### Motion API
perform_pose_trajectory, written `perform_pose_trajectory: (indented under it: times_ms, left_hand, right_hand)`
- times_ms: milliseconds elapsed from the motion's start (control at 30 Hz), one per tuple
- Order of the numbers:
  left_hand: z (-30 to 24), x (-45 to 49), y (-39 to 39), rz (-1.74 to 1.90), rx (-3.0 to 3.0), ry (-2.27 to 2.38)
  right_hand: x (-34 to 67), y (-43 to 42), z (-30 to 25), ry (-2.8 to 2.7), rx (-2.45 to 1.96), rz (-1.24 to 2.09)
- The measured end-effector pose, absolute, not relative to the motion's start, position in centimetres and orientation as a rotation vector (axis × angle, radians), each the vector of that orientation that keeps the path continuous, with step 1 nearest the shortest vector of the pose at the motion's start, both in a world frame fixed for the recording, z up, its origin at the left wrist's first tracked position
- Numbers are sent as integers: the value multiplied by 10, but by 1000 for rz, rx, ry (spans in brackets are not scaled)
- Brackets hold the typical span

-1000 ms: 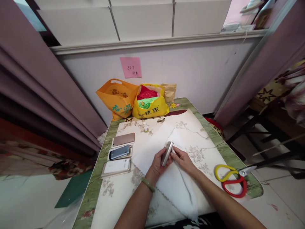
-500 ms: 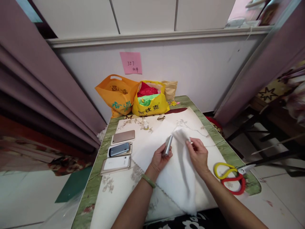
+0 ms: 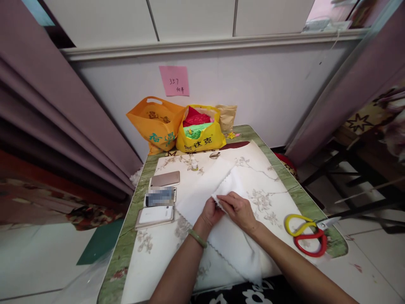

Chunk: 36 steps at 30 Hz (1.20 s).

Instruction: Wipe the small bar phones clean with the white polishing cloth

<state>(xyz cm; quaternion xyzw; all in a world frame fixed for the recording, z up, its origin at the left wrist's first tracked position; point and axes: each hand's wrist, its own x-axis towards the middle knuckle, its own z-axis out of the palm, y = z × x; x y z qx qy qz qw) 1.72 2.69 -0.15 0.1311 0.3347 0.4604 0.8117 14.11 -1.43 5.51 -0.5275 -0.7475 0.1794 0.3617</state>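
My left hand (image 3: 210, 212) is closed round the silver phone that showed in it half a second ago; the white cloth (image 3: 236, 240) and my fingers now cover the phone. My right hand (image 3: 239, 210) pinches a folded part of that cloth and presses it over the left hand's grip, so the two hands meet. The rest of the cloth spreads on the table under my forearms and hangs toward my lap. On the left lie a rose-gold phone (image 3: 165, 179), a blurred-out dark phone (image 3: 160, 196) on a lighter one, and a white phone (image 3: 156, 214) on a gold one.
Scissors with yellow and red handles (image 3: 306, 235) lie at the right table edge. At the back stand an orange bag (image 3: 155, 126), a yellow bag (image 3: 202, 137) with red and green contents, and a brown paper pouch (image 3: 227, 117). A small bottle (image 3: 193, 164) and glasses (image 3: 214, 155) are nearer.
My right hand has moved left with the cloth, from beside the phone to over it. The phone in my left hand has gone out of sight under the cloth.
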Motion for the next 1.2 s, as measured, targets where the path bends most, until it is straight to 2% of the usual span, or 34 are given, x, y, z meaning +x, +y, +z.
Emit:
perform_pose_trajectory:
  times_ms: [200, 367, 600, 900, 1033, 1200]
  left_hand:
    - [8, 17, 25, 928, 284, 638]
    - [16, 18, 25, 870, 347, 530]
    - [9, 23, 25, 1001, 301, 680]
    - [20, 20, 21, 990, 368, 520]
    - [16, 24, 21, 1140, 333, 589]
    - [9, 30, 23, 1197, 347, 690]
  right_hand:
    - [149, 12, 43, -1635, -1427, 656]
    - [156, 28, 42, -1478, -1497, 615]
    - [139, -12, 48, -1713, -1328, 686]
    - [152, 43, 46, -1357, -1492, 562]
    - [144, 20, 42, -1410, -1439, 560]
    - [142, 3, 38, -1291, -1431, 735]
